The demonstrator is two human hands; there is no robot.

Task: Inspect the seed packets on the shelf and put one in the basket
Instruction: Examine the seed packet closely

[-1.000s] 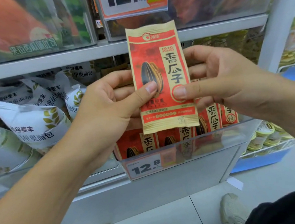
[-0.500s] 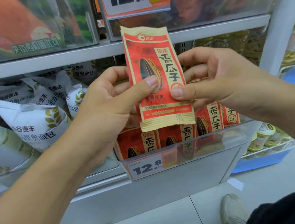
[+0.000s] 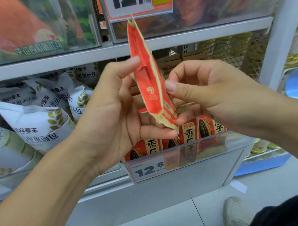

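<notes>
While the inspection step is under way, entries run near to far. Bottom of frame: two pale shoes [image 3: 236,214] on grey floor. Centre: left hand [image 3: 118,116], fingers curled about the red seed packet [image 3: 150,86], thumb up against its upper half; right hand [image 3: 203,91], thumb and fingers pinching the packet's lower right edge. Packet stands nearly upright, turned edge-on to the viewer (back panel showing). Behind, lower centre: clear bin [image 3: 186,151] of matching packets [image 3: 190,132], price tag 12.8 [image 3: 148,170]. Left of frame: white bread bags [image 3: 39,124]. Top: upper shelf [image 3: 44,63]. Basket not in view. Next move, by my reckoning: finish reading, then free one hand and locate the basket.
</notes>
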